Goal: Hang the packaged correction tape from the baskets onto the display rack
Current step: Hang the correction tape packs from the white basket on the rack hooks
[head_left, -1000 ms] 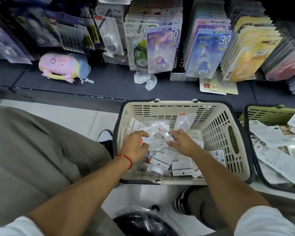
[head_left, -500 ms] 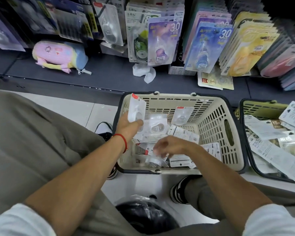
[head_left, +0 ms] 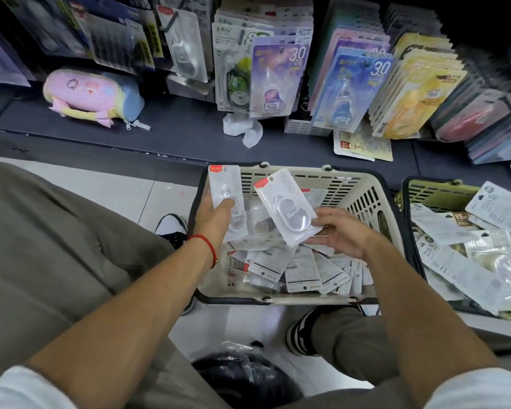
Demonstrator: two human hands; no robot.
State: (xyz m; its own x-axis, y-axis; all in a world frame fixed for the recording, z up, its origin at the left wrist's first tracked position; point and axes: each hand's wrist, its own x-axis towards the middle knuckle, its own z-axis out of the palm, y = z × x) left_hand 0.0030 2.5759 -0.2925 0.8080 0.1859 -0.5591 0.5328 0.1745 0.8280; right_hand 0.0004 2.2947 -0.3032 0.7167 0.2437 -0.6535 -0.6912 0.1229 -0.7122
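Note:
A beige basket (head_left: 363, 199) on the floor holds several white correction tape packs (head_left: 301, 270). My left hand (head_left: 216, 219) grips one upright white pack with a red tab (head_left: 224, 187) over the basket's left rim. My right hand (head_left: 342, 234) pinches a second white pack (head_left: 286, 208) by its lower edge, tilted, above the basket. The display rack (head_left: 278, 75) hangs rows of packaged correction tape above a dark shelf.
A green basket (head_left: 437, 190) of other packs sits at the right. A pink plush pencil case (head_left: 89, 95), a crumpled white tissue (head_left: 245, 131) and a loose card (head_left: 363, 146) lie on the dark shelf. My knees flank the beige basket; a dark bag (head_left: 245, 376) lies below.
My left hand lifted one pack out to the basket's left rim. My right hand, which was digging among the packs, has picked up a second pack and raised it.

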